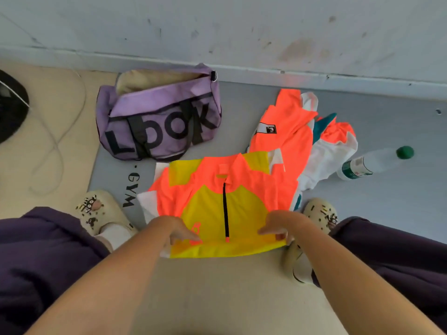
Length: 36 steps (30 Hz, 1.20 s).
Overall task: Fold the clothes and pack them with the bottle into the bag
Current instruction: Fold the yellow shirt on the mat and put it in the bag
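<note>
Taking the orange-and-yellow zip-front jersey (222,201) as the landmark, everything reads from its left side across. Up and to its left sits the lilac fabric duffel bag with black lettering (158,117), mouth gaping open, its near edge just short of the jersey's collar. The jersey itself lies spread flat on the grey gym mat (387,201), between the person's feet.

At its near hem, left of the black zip, the left hand (177,229) has its fingers bent down onto the yellow cloth; whether they pinch it or only press cannot be told. Right of the zip, the right hand (280,227) pinches the hem edge with curled fingers.

Beyond the jersey's right shoulder, and touching it, lies a crumpled heap of orange, white and teal clothes (302,141). Farthest right, the clear plastic bottle with a green cap (372,163) lies on its side.

The risks, as I judge them: an uneven lift skews the fold, the slippery-looking fabric slides open, the overlapping heap gets dragged along, and the round bottle rolls away if nudged.
</note>
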Each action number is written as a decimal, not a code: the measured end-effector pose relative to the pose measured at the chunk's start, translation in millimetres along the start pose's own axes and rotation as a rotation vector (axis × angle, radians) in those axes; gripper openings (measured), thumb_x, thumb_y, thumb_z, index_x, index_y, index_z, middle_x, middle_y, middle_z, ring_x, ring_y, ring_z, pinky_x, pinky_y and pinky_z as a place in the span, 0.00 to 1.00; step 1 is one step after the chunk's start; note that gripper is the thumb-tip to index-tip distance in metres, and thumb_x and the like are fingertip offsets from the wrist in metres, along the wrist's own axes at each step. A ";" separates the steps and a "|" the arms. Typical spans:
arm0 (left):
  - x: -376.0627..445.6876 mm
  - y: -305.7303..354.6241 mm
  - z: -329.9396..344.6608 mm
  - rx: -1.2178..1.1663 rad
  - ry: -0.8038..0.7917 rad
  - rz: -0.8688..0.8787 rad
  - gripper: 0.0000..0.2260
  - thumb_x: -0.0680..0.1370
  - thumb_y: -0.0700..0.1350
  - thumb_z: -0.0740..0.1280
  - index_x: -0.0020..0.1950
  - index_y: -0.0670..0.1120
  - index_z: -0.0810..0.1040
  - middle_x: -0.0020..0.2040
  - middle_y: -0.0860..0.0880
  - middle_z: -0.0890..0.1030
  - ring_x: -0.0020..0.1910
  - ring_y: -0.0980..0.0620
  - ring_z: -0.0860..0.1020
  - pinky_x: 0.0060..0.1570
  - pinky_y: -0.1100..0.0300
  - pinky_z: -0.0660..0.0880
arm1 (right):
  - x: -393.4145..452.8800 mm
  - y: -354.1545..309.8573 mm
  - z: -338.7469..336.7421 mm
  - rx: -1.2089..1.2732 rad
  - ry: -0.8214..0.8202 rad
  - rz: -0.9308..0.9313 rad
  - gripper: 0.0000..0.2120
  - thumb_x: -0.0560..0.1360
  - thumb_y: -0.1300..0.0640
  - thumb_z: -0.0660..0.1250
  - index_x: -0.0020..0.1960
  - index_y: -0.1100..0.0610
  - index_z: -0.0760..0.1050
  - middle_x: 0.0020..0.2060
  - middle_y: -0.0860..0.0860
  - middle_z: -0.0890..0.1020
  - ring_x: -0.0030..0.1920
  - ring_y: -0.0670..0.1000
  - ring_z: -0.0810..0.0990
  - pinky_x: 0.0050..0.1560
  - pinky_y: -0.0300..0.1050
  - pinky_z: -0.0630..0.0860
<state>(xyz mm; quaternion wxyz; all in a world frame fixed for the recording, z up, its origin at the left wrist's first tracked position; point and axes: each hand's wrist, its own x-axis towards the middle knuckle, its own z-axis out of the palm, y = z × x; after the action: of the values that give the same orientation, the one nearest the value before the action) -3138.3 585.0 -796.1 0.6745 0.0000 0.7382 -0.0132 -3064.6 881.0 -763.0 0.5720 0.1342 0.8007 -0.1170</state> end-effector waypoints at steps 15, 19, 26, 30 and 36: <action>52.3 -27.3 -44.8 0.122 1.053 0.077 0.23 0.81 0.61 0.54 0.50 0.43 0.76 0.43 0.41 0.81 0.47 0.42 0.79 0.58 0.48 0.62 | 58.9 -48.0 -58.1 -0.039 0.817 -0.073 0.23 0.75 0.47 0.67 0.63 0.59 0.67 0.61 0.57 0.73 0.63 0.60 0.70 0.60 0.57 0.67; 51.8 -40.8 -49.9 0.058 1.163 -0.097 0.26 0.81 0.58 0.56 0.46 0.37 0.81 0.44 0.37 0.82 0.49 0.40 0.77 0.55 0.47 0.64 | 70.1 -44.5 -60.5 0.075 0.805 -0.064 0.21 0.76 0.46 0.65 0.61 0.59 0.69 0.54 0.58 0.80 0.58 0.60 0.77 0.59 0.55 0.64; 54.3 26.2 -66.2 -0.447 0.961 0.352 0.17 0.78 0.56 0.66 0.54 0.42 0.78 0.51 0.41 0.81 0.54 0.40 0.77 0.54 0.48 0.72 | 76.7 -45.3 -65.3 0.385 0.768 -0.163 0.11 0.76 0.53 0.68 0.50 0.62 0.76 0.44 0.57 0.81 0.48 0.59 0.79 0.44 0.49 0.70; 66.4 43.9 -67.8 -0.557 0.830 0.339 0.15 0.76 0.59 0.68 0.48 0.47 0.79 0.50 0.46 0.83 0.52 0.44 0.79 0.51 0.52 0.73 | 78.8 -41.7 -68.1 0.484 0.738 -0.199 0.09 0.76 0.55 0.69 0.48 0.61 0.78 0.42 0.53 0.79 0.43 0.52 0.75 0.40 0.44 0.65; 73.3 34.6 -69.7 -0.554 0.889 0.340 0.17 0.74 0.54 0.73 0.54 0.45 0.76 0.53 0.45 0.79 0.53 0.44 0.76 0.49 0.53 0.70 | 83.3 -37.4 -74.0 0.522 0.708 -0.235 0.07 0.77 0.55 0.68 0.47 0.59 0.79 0.40 0.50 0.78 0.42 0.50 0.74 0.39 0.42 0.62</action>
<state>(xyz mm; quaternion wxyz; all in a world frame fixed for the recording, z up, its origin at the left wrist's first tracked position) -3213.7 619.7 -863.5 0.2650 -0.0527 0.9175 0.2919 -3168.8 877.9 -817.1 0.1930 0.2140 0.9004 -0.3258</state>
